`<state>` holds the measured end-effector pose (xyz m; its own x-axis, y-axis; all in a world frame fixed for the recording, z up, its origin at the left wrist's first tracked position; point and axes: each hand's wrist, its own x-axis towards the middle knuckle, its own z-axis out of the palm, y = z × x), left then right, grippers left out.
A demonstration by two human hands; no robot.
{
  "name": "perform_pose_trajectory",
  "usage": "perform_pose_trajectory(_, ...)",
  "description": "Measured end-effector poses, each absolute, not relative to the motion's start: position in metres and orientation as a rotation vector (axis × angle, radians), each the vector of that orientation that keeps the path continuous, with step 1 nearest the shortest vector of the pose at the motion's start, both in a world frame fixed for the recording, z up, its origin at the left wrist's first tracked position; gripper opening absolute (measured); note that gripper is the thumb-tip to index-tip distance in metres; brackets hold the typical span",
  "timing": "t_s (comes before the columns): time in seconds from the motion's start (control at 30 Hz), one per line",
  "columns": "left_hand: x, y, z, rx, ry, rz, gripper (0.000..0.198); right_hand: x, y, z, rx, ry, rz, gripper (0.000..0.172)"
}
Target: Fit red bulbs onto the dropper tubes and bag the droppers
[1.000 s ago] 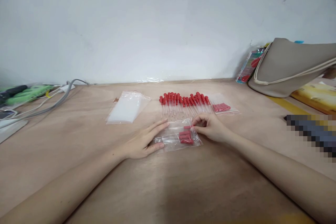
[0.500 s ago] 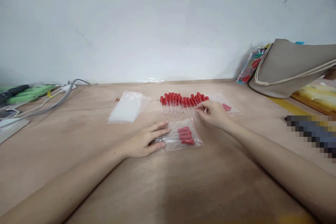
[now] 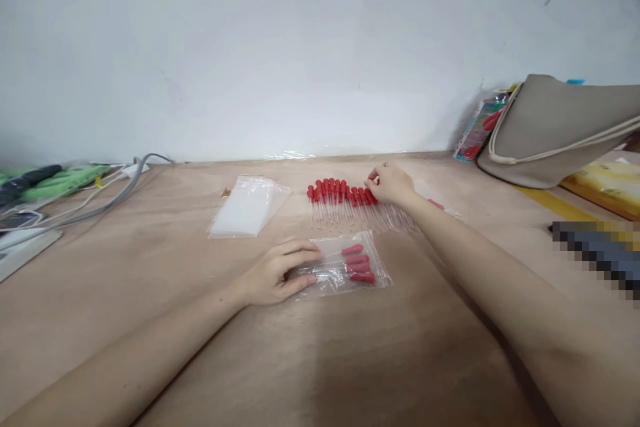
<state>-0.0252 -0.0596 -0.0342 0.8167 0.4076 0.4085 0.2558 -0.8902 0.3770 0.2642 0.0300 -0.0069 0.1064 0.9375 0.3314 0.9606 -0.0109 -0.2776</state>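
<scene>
Several glass droppers with red rubber bulbs lie side by side in a row, their thin clear tubes pointing toward me. At the right part of the row is my right hand, fingertips pinched together with a bit of red bulb showing between them; the hand hides some bulbs behind it. Nearer to me, a clear zip bag lies flat with several red-bulb droppers inside. My left hand rests on the bag's left end, thumb and fingers apart, covering the tips of the tubes.
A stack of clear zip bags lies left of the row. Beyond my right hand is another bag with red bulbs, partly hidden. Cables and green items sit far left. A grey-beige bag stands at the right against the wall.
My right hand has moved up and slightly left, from the tubes to the red bulbs. The view has shifted a little; my left hand stays on the bag.
</scene>
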Motion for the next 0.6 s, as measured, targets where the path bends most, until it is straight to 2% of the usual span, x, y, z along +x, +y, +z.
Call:
perform_pose_trajectory(0.17,-0.023,-0.058,-0.035,2.661,0.531,0.627,0.038,0.279,0.009,0.008,-1.589,-1.573,0.289,0.018)
perform_pose_trajectory(0.27,-0.023,-0.058,-0.034,2.652,0.528,0.601,0.034,0.286,-0.017,0.009,-1.328,-1.326,0.523,0.025)
perform_pose_trajectory(0.4,-0.022,-0.058,-0.032,2.646,0.51,0.562,0.026,0.288,-0.052,-0.009,-1.245,-1.093,0.751,0.038)
perform_pose_trajectory(0.6,-0.022,-0.059,-0.033,2.628,0.533,0.549,0.027,0.282,-0.07,-0.043,-1.175,-0.913,0.941,0.04)
